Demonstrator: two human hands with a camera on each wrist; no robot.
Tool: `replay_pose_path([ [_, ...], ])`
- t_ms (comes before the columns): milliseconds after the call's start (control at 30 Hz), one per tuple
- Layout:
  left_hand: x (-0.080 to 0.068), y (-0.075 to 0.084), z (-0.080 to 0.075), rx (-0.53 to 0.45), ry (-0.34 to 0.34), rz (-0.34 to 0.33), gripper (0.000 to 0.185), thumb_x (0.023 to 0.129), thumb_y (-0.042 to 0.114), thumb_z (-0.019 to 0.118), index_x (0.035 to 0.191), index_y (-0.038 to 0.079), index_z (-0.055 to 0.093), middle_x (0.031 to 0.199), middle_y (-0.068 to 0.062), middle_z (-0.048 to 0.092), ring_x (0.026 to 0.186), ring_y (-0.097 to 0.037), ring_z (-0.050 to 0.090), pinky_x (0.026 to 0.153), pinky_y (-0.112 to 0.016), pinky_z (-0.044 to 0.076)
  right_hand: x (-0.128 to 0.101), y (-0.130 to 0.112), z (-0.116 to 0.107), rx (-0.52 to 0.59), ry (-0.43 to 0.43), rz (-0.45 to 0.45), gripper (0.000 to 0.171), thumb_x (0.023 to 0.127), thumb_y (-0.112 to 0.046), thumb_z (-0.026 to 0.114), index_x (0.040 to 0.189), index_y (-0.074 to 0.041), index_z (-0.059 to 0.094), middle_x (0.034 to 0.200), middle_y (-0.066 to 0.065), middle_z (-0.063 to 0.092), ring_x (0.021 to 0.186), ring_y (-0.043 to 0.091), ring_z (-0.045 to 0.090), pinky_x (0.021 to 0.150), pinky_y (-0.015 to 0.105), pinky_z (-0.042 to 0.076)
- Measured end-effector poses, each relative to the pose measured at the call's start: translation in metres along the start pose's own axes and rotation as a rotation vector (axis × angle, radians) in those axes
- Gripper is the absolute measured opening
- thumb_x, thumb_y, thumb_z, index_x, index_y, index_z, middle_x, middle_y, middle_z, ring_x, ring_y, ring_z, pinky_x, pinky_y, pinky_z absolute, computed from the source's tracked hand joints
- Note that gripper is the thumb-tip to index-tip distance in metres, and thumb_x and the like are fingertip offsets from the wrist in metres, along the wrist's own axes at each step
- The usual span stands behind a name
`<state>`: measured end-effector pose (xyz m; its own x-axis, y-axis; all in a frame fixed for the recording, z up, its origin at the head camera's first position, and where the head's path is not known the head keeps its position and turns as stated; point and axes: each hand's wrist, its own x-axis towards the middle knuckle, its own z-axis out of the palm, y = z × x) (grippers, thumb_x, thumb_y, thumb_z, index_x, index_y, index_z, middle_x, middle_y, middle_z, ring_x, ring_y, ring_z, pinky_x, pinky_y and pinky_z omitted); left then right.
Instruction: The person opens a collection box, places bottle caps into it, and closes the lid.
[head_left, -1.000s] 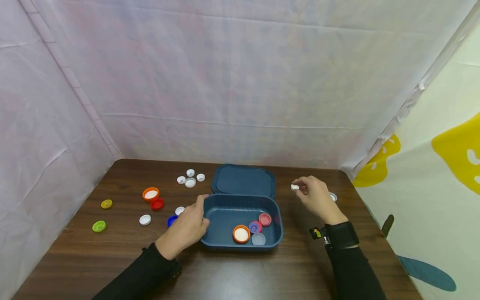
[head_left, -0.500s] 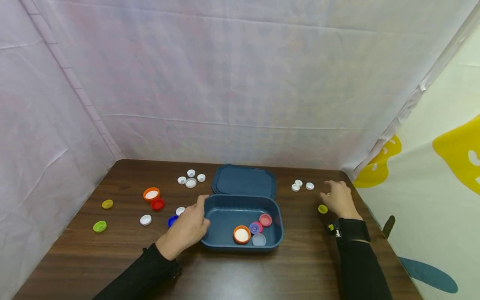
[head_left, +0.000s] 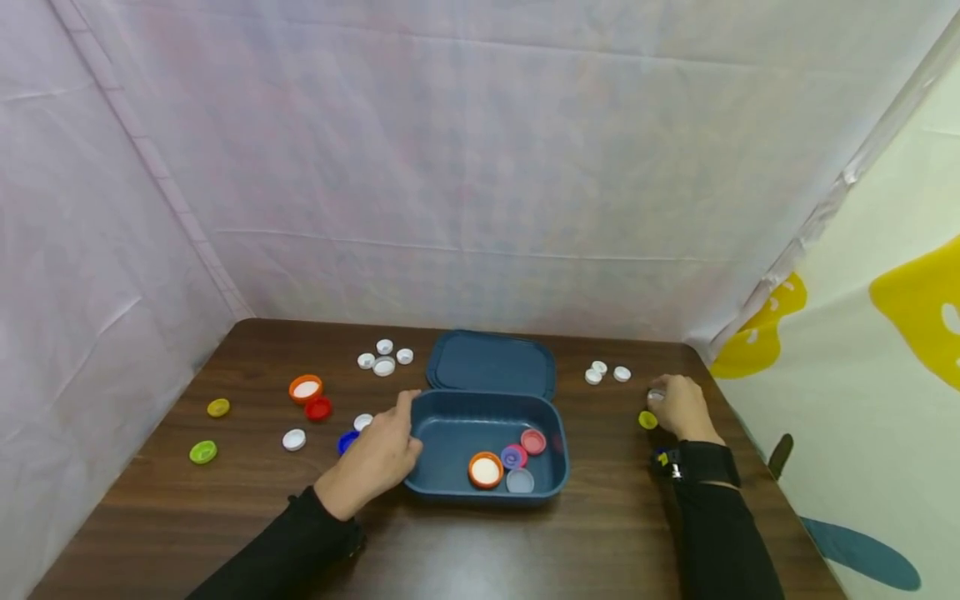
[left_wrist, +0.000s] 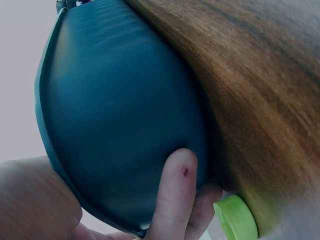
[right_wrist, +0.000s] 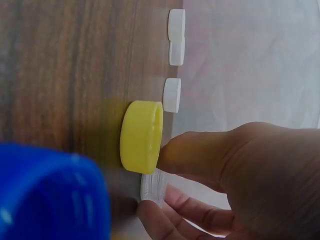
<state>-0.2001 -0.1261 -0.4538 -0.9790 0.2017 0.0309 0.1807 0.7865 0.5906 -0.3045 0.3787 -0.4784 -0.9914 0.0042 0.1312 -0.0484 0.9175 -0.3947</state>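
The right hand (head_left: 684, 407) has let go of a white cap (head_left: 593, 377), now off to its left, and pinches a clear cap (right_wrist: 152, 188) beside a yellow cap (right_wrist: 141, 137). So the work seems on to another cap. The left hand (head_left: 372, 457) still grips the box (head_left: 450, 423) just right of it.

My left hand (head_left: 372, 461) bare beyond plain black sleeve (head_left: 288, 550). My right hand (head_left: 681, 408) bare too: wide black wrist strap (head_left: 708, 462), small dark device (head_left: 658, 469), yellow-green patch (head_left: 663, 457), black right sleeve (head_left: 723, 542).
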Motion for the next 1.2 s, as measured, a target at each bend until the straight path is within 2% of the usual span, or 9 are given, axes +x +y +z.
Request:
replay_pose_path([
  [300,0.000,0.001,0.000,-0.015,-0.014,-0.008,0.072,0.106,-0.002,0.065,0.173,0.000,0.039,0.092,-0.009,0.063,0.067,-0.017,0.062,0.057,-0.030,0.051,-0.002,-0.003,0.001,0.018,0.000,0.016,0.032,0.104,-0.006,0.073,0.126,0.016,0.078,0.132,0.042,0.076,0.125,0.063,0.070,0.108,0.073,0.057],
  [533,0.000,-0.001,0.001,-0.007,-0.002,-0.003,0.072,0.105,-0.002,0.066,0.172,-0.001,0.040,0.094,-0.011,0.065,0.067,-0.017,0.063,0.057,-0.029,0.051,-0.006,-0.018,-0.004,0.045,0.060,-0.050,0.032,0.104,-0.006,0.072,0.126,0.015,0.078,0.127,0.039,0.079,0.118,0.058,0.075,0.103,0.072,0.059],
  [700,0.001,0.000,0.001,-0.009,-0.006,-0.014,0.072,0.105,-0.002,0.066,0.172,0.000,0.040,0.103,-0.016,0.070,0.069,-0.018,0.064,0.057,-0.030,0.052,-0.011,-0.042,-0.012,0.056,0.122,-0.137,0.027,0.101,-0.004,0.076,0.122,0.013,0.081,0.118,0.036,0.081,0.112,0.057,0.077,0.099,0.072,0.060],
  [800,0.000,0.000,0.000,-0.008,0.000,-0.010,0.072,0.105,-0.002,0.067,0.172,0.000,0.041,0.110,-0.018,0.072,0.072,-0.018,0.065,0.059,-0.030,0.053,-0.014,-0.060,-0.017,0.053,0.129,-0.161,0.029,0.099,-0.002,0.080,0.124,0.012,0.081,0.119,0.036,0.079,0.113,0.056,0.076,0.099,0.071,0.060],
  [967,0.001,0.001,-0.001,-0.008,0.002,0.004,0.072,0.105,-0.003,0.066,0.172,-0.001,0.041,0.100,-0.015,0.069,0.069,-0.017,0.064,0.058,-0.031,0.052,-0.022,-0.091,-0.021,0.063,0.113,-0.205,0.033,0.100,-0.002,0.081,0.131,0.010,0.080,0.121,0.035,0.076,0.114,0.054,0.074,0.099,0.069,0.061],
  [1033,0.001,0.001,-0.001,-0.007,0.002,0.004,0.072,0.105,-0.002,0.066,0.172,-0.001,0.041,0.100,-0.014,0.069,0.069,-0.017,0.064,0.058,-0.031,0.052,-0.026,-0.102,-0.021,0.073,0.115,-0.242,0.033,0.100,-0.002,0.082,0.131,0.009,0.081,0.120,0.034,0.076,0.109,0.051,0.075,0.095,0.066,0.063],
  [1200,0.001,0.001,-0.001,0.006,0.005,-0.002,0.072,0.104,-0.002,0.067,0.172,-0.001,0.041,0.110,-0.018,0.073,0.073,-0.018,0.065,0.061,-0.032,0.053,-0.036,-0.133,-0.021,0.104,0.087,-0.339,0.031,0.101,-0.002,0.084,0.131,0.004,0.083,0.118,0.028,0.077,0.098,0.037,0.075,0.082,0.053,0.065],
])
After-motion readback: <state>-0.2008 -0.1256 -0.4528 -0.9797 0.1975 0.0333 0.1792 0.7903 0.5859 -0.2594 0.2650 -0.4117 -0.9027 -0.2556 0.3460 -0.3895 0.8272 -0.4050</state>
